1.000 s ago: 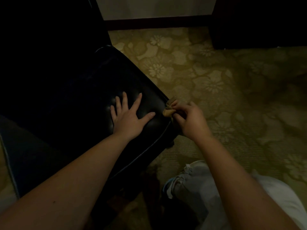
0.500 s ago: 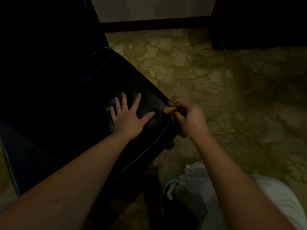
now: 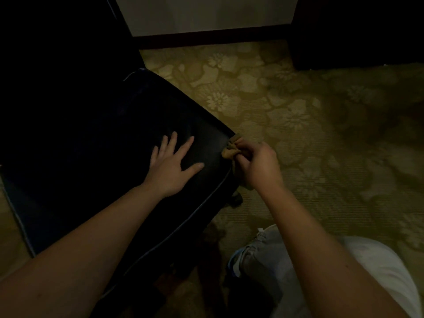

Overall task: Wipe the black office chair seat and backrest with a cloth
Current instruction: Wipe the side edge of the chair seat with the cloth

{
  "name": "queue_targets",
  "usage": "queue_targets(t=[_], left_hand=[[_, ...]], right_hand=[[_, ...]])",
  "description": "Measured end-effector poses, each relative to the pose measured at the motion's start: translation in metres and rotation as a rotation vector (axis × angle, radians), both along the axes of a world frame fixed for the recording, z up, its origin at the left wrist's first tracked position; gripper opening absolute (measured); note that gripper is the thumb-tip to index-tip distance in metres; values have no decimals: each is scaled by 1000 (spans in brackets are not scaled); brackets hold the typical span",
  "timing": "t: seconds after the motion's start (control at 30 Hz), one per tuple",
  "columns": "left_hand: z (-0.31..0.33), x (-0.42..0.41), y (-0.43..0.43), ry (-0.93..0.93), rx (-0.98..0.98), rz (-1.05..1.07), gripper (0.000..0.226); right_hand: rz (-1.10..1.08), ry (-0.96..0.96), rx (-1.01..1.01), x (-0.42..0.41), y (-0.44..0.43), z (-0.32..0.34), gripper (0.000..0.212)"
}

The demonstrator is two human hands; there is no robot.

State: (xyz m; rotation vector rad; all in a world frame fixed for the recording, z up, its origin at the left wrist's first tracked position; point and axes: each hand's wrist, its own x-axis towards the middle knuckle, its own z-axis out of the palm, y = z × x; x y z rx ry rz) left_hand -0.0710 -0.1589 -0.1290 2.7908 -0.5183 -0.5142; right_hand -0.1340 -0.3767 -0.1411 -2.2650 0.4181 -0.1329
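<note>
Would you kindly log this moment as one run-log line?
left hand: flat on black padded chair seat | right hand: pinching crumpled tan cloth against seat edge | floor: patterned carpet

The chair seat (image 3: 103, 143) is glossy black, edged with a thin, pale bluish-grey line of piping. At its right corner the cloth (image 3: 231, 149) is tan-brown. The carpet (image 3: 298, 125) to the right of the seat and beyond it is olive-gold, patterned with paler cream flowers and leaves. Beyond the seat, the wall (image 3: 206, 12) is off-white above a dark brown skirting board (image 3: 206, 39). Below the seat's right corner, the trouser leg (image 3: 259, 255) is pale grey.
</note>
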Motion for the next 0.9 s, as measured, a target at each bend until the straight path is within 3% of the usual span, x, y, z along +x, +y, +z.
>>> queue_targets(t=[0.2, 0.47, 0.73, 0.9], left_hand=[[-2, -25, 40, 0, 12, -186, 82], [-5, -31, 44, -14, 8, -194, 71], [-8, -32, 45, -27, -19, -184, 72], [-11, -30, 42, -31, -37, -168, 70]], right_hand=[[-75, 33, 8, 7, -2, 1, 30], [87, 68, 71, -10, 5, -2, 27], [-73, -7, -36, -1, 1, -3, 26], [-22, 9, 6, -1, 4, -8, 28]])
